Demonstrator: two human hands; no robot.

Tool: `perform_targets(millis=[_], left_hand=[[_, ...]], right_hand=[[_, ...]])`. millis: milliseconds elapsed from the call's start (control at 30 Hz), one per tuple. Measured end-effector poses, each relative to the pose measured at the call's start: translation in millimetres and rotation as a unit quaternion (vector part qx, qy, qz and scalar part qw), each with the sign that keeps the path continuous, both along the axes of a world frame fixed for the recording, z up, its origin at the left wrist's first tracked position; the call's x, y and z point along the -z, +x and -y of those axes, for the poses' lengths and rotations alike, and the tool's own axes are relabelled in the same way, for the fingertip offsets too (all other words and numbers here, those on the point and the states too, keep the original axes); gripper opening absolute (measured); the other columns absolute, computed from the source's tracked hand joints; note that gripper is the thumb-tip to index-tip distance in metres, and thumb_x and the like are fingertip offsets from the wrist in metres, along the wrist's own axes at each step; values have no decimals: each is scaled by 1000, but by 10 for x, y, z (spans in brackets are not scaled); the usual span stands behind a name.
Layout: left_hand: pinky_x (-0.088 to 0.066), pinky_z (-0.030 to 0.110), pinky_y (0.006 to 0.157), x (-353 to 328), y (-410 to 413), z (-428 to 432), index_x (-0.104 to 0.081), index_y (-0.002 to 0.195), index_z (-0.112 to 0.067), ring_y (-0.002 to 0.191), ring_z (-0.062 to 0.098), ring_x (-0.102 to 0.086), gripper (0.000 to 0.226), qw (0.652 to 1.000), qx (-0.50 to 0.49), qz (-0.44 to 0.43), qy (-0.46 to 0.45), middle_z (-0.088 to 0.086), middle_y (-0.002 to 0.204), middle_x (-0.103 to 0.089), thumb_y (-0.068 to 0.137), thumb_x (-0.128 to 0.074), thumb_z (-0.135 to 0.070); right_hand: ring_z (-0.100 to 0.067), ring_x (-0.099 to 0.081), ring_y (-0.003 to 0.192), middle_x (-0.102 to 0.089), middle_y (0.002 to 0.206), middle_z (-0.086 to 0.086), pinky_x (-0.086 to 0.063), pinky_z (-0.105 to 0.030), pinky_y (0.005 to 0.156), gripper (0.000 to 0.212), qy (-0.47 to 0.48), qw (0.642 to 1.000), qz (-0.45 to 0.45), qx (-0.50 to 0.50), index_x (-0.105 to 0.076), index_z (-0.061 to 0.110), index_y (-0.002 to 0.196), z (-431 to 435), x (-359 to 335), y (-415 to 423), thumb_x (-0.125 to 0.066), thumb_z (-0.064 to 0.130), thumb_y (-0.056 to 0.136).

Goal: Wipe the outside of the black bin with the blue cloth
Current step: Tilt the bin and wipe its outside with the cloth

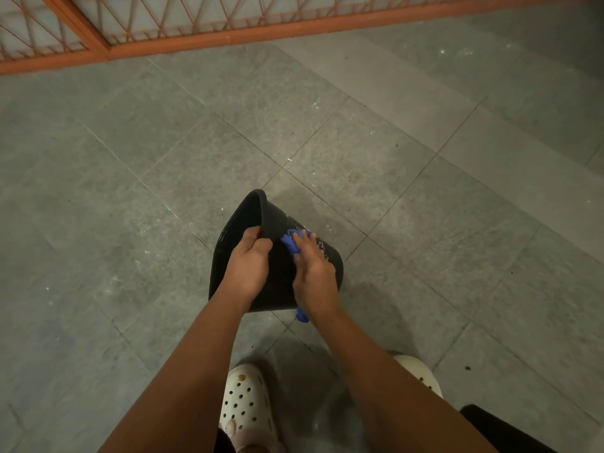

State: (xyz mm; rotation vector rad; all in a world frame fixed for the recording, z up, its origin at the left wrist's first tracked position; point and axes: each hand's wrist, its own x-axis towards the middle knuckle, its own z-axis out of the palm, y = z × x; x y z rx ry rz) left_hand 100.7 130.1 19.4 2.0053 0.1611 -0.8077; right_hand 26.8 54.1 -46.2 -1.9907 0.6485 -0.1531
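while the left hand [249, 263] grips the black bin [281, 223] rim, the right hand [314, 268] presses the blue cloth [290, 240] flat.

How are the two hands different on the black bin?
The left hand curls its fingers over the rim of the black bin and grips it; the right hand lies flatter, fingers fairly straight. The left hand touches the bin bare; the right hand presses the blue cloth against its outside. Both are on the tilted bin.
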Motion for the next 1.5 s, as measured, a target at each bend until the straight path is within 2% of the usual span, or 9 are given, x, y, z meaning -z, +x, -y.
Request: perform_targets(millis=[167,333,467,633,800,1000,1133,1300,1500], left_hand=[[-48,42,95,38,-42,-17,-63,110,-12,98,18,-62,38,999,-9,33,8,6,100,-67,102,-34,-35],[-48,33,89,57,-54,-6,-64,108,-11,95,14,-62,36,998,-2,60,8,3,96,-66,102,-35,-32],[-49,32,88,68,-24,-46,-65,105,-11,96,15,-64,34,999,-9,42,-5,4,96,-68,103,-35,-29],[-48,36,93,55,-69,-51,-64,108,-16,101,16,-62,32,999,-24,40,-12,2,102,-67,102,-36,-32],[-43,16,73,0,-155,7,-61,102,-17,86,2,-59,28,998,-14,67,-5,-7,90,-63,103,-35,-27],[-48,34,89,51,-102,-77,-63,106,-16,99,15,-62,31,998,-23,57,-5,2,100,-66,102,-36,-30],[-45,26,76,22,-152,-52,-62,107,-17,92,8,-59,30,997,-19,70,5,-2,95,-64,102,-35,-30],[-49,37,89,6,-132,-69,-63,108,-16,96,14,-62,30,998,-16,60,4,3,98,-67,102,-36,-29],[-48,41,93,7,-137,-62,-61,108,-17,99,15,-60,31,998,-17,57,15,1,100,-64,102,-34,-32]], right_hand=[[-20,-23,140,-38,144,-9,-22,-44,115,42,26,997,66,-26,-44,7,133,-161,97,-194,-36,15,93],[-23,-28,138,-34,144,-4,-30,-48,110,53,-18,998,53,40,-41,6,134,-278,188,-334,-51,-9,84],[-25,-29,138,-38,144,-10,-26,-47,113,50,-14,997,71,11,-42,5,134,-340,109,-176,-44,-5,86],[-20,-26,139,-39,145,-11,-24,-39,115,50,-37,999,27,3,-40,8,137,-202,71,-23,-44,-4,88],[-17,-26,139,-40,145,-6,-3,-18,113,51,-32,998,-15,58,-40,11,137,-351,-3,-147,-45,-2,88],[-17,-33,135,-47,139,-8,-17,-26,114,43,-43,998,31,-26,-47,13,133,-119,34,-65,-41,8,90],[-21,-32,136,-46,140,-9,-26,-42,114,43,3,998,-14,63,-46,9,133,-71,112,-209,-46,-1,91],[-18,-36,130,-51,134,-12,-12,-13,113,40,1,998,38,40,-53,5,126,-232,39,-254,-40,8,88],[-17,-25,139,-38,145,-9,-17,-31,116,42,10,1000,2,28,-41,8,136,-143,112,-240,-40,3,94]])
